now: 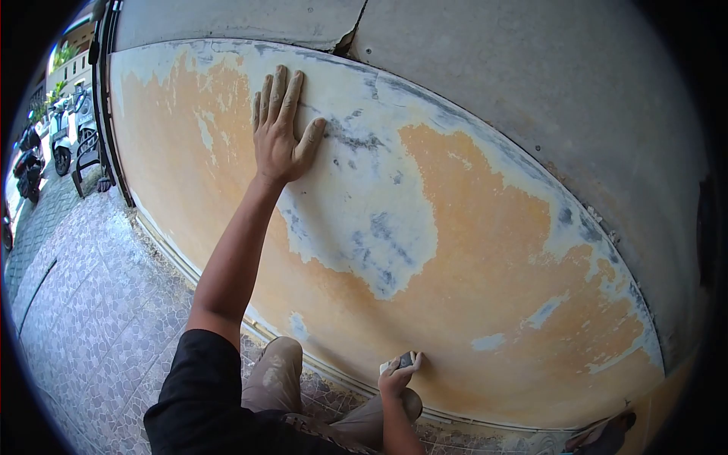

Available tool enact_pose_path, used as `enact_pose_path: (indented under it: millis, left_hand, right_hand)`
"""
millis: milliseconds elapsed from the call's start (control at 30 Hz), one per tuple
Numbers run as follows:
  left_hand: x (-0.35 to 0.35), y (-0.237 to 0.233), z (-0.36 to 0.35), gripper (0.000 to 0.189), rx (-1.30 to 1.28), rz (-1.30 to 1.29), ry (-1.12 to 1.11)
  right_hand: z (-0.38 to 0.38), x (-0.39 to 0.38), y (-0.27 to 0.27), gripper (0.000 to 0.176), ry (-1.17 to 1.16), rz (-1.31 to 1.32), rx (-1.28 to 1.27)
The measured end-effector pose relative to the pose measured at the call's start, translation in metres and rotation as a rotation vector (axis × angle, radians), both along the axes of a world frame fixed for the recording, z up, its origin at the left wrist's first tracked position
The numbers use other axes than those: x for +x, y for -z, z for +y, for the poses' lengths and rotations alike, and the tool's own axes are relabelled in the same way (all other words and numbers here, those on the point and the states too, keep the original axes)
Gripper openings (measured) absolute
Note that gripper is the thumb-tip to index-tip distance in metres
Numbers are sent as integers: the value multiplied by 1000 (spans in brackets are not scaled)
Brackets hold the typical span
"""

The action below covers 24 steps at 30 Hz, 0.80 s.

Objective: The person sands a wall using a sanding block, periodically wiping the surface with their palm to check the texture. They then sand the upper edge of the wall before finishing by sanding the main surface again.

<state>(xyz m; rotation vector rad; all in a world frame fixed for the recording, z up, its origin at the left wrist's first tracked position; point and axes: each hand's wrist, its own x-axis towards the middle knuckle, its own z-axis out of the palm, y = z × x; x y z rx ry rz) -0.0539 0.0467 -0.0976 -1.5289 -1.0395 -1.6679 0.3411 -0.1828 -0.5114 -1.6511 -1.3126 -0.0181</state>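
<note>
My left hand (282, 133) lies flat against the wall (485, 197), fingers spread and dusted with pale powder. Around it the surface is patchy: peach paint, with bare whitish areas and grey smudges. Low on the wall, my right hand (394, 377) is closed round a small dark-grey piece of sandpaper (407, 359), held close to the peach paint. Part of the sandpaper is hidden by my fingers, which are powdery too.
Above the painted part is a grey panel (485, 68) with a broken edge. Pipes (171, 254) run along the wall's foot beside the tiled floor (98, 303). A metal bench (87, 161) and parked motorbikes (61, 140) stand at left. Another person (607, 436) shows at lower right.
</note>
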Motion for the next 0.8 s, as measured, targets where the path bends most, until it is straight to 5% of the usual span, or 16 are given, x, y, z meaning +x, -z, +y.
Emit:
enact_pose_path:
  millis: [333,800]
  left_hand:
    - [-97,-55,59,92,-73,-375,-21]
    - [-49,-30,43,93,-127,-439,-6]
  right_hand:
    - [3,3,4,72,-31,-27,17]
    - [6,7,17,72,-36,10,5]
